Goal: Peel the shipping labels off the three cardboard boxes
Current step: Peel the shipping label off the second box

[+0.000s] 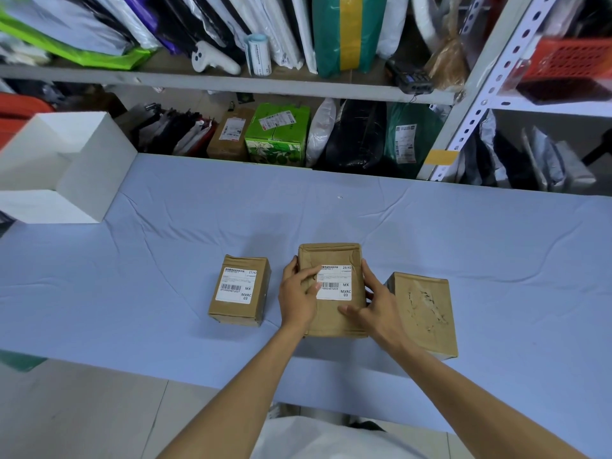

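Though under left hand (298, 294) — label (336, 286) edge.

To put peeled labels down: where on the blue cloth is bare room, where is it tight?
Bare: the far half of the cloth, up to the shelving; between left box and white bin; right of the torn box. Tight: beside the middle box, gripped by left hand and right hand.

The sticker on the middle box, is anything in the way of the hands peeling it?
No, nothing visible is. The label lies bare on top of the middle box. The left hand has fingertips at its left edge, and the right hand holds the box's right side.
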The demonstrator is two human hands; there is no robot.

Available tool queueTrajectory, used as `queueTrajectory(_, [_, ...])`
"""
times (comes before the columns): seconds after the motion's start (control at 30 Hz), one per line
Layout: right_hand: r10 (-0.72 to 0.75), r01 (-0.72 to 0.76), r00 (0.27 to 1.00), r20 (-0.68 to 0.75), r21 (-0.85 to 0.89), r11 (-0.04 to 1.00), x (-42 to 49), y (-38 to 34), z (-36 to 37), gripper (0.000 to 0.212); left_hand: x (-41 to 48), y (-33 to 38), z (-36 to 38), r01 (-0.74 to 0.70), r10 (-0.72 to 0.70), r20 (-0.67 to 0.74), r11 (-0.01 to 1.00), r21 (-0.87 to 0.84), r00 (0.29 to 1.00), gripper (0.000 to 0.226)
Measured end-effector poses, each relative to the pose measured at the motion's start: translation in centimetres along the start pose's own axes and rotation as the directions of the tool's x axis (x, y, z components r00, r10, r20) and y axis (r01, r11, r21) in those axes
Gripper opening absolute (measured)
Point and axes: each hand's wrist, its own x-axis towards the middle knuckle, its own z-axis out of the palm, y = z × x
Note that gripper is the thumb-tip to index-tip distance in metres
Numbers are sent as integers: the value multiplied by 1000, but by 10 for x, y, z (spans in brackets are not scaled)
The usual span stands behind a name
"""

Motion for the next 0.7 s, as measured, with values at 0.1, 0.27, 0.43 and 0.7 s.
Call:
queueTrajectory(0.1, [-1, 1, 1000, 2, -1, 1000, 0, 1, 0, 100, 1, 1, 1, 18, -18, 2, 1000, 9, 1000, 34])
queueTrajectory(0.27, [-8, 8, 1000, 22, -10, 1000, 2, -1, 0, 101, 2, -5, 3, 23, -22, -39, 999, 26, 999, 39])
queueTrajectory(0.43, [-2, 2, 1000, 3, 0, 1000, 2, 1, 0, 100, 1, -8, 0, -26, 25, 9, 998, 50, 1000, 45])
queueTrajectory(0.7, [14, -14, 1000, -2, 9, 1000, 0, 2, -1, 100, -1, -9, 5, -26, 25, 20, 998, 53, 999, 44])
